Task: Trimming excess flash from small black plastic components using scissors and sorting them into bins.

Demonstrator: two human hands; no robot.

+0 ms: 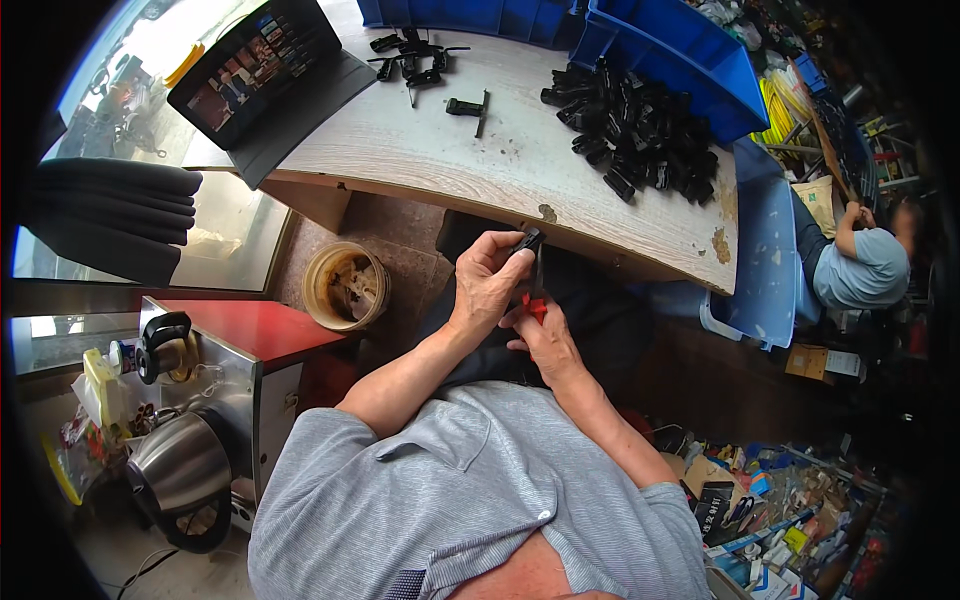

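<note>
My left hand (pixel 482 285) pinches a small black plastic part (pixel 529 240) in front of the table's near edge. Just below and to the right, my right hand (pixel 552 348) is closed round a red-handled tool (pixel 536 307). A thin greyish piece runs from the red handle up toward the black part; the tool's exact kind cannot be made out. On the table (pixel 400 150) a heap of similar black parts (pixel 645 135) lies at the right. One single black part (pixel 465 107) lies nearer the middle, and several more black parts (pixel 415 58) sit at the back left.
An open laptop (pixel 262 80) stands on the table's left. Blue bins (pixel 660 70) line its back edge; a lighter blue tub (pixel 765 255) is at the right. A round bucket (pixel 346 287) stands on the floor, left. Beyond are a steel kettle (pixel 180 460) and another person (pixel 862 268).
</note>
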